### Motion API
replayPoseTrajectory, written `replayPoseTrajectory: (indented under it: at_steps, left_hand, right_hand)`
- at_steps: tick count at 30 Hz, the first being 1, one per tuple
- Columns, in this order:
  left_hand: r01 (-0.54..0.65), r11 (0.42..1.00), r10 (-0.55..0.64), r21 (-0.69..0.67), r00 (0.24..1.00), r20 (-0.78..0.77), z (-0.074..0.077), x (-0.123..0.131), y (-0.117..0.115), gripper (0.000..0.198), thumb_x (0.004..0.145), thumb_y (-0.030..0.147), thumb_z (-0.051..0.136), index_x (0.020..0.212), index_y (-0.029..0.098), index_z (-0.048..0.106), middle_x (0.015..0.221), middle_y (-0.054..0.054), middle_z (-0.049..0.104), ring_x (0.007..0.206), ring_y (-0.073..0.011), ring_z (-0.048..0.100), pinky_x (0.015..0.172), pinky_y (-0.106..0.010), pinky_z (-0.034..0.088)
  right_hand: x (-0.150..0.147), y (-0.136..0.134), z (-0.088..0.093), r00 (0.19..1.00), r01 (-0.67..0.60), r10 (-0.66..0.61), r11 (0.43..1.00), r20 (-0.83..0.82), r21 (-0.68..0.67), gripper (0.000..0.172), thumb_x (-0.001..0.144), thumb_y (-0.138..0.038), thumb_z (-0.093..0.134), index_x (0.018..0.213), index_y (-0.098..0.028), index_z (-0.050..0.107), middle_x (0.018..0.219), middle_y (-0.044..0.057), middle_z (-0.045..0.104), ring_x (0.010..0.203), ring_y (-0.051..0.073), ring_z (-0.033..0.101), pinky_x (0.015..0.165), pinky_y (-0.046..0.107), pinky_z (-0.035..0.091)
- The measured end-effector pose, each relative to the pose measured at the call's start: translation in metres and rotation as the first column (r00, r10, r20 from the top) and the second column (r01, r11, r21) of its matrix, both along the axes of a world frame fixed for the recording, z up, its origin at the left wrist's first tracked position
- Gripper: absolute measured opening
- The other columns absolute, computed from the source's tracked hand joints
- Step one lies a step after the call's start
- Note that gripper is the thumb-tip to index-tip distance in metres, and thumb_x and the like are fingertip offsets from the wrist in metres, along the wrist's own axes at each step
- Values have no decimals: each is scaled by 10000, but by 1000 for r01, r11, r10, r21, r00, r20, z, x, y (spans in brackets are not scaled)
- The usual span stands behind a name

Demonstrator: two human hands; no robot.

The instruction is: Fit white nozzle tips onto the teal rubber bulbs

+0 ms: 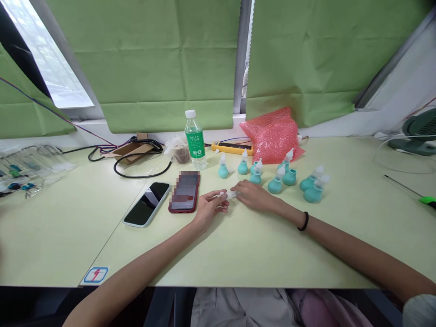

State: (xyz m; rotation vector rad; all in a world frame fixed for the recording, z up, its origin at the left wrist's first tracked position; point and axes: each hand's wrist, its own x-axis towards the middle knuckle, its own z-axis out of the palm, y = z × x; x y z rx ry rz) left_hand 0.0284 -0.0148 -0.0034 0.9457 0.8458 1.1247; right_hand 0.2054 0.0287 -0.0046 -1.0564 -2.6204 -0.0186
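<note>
nearest edge of the table [272,245]: a small sticker [96,274] w/ a red arrow at the front left. both forearms reach in from the bottom and meet mid-table. black band [304,221] on the right wrist.

left hand [209,210] rests on the table, thumb & fingers together, its grip clamped on the left end of a small clear piece [227,195]. the piece sits low over the table between the two hands, roughly level. right hand [254,196] lies palm down, fingertips at the piece's other end; thumb is hidden under the hand, so can't tell if that grip is clamped or only touching.

just left of the left hand: a red phone [185,193], screen blurred, and beside it a blue-edged phone [147,204] w/ dark screen, both flat, side by side.

just behind & right of the right hand: a loose cluster of teal bulbs [276,184] w/ clear tips, approx seven, most upright, two at the right end leaning.

further back: a water bottle [195,141] w/ green label, upright, behind the red phone. left of it a clear bag [177,150], a black cable [143,170] looped on the table, a cardboard box [131,150]. right of the bottle a yellow power strip [231,146], then pink bubble wrap [274,134] in a heap.

far left edge: clear plastic packs [27,168]. far right: a green-handled tool [427,200] and a fan [417,131].

back wall: green paper [146,59] over the windows.
</note>
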Motion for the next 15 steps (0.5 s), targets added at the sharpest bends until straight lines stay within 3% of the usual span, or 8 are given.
replayPoseTrajectory:
  at_steps: [8, 12, 15]
  left_hand:
    - [24, 1000, -24, -10, 1000, 8, 2, -1, -1, 328, 633, 323, 595, 858, 85, 582, 609, -65, 577, 515, -106, 529, 536, -246, 418]
    - [73, 997, -72, 12, 997, -33, 1, 0, 0, 315, 634, 314, 595, 856, 91, 579, 620, -66, 574, 533, -112, 535, 529, -239, 417]
    - [79, 996, -77, 32, 994, -76, 0, 0, -1, 327, 632, 320, 592, 878, 107, 570, 604, -56, 566, 524, -110, 521, 513, -239, 420]
  right_hand:
    - [13, -12, 18, 997, 57, -59, 998, 43, 42, 331, 764, -261, 418, 1084, -185, 455, 984, 89, 533, 928, 215, 475, 694, 334, 429]
    - [32, -21, 42, 994, 99, -90, 982, -68, 159, 303, 764, -274, 416, 1049, -197, 480, 992, 73, 539, 932, 198, 481, 708, 312, 434]
    - [60, -17, 68, 970, 208, -162, 937, -179, 281, 251, 761, -268, 410, 968, -189, 527, 953, 69, 560, 901, 193, 499, 715, 307, 424]
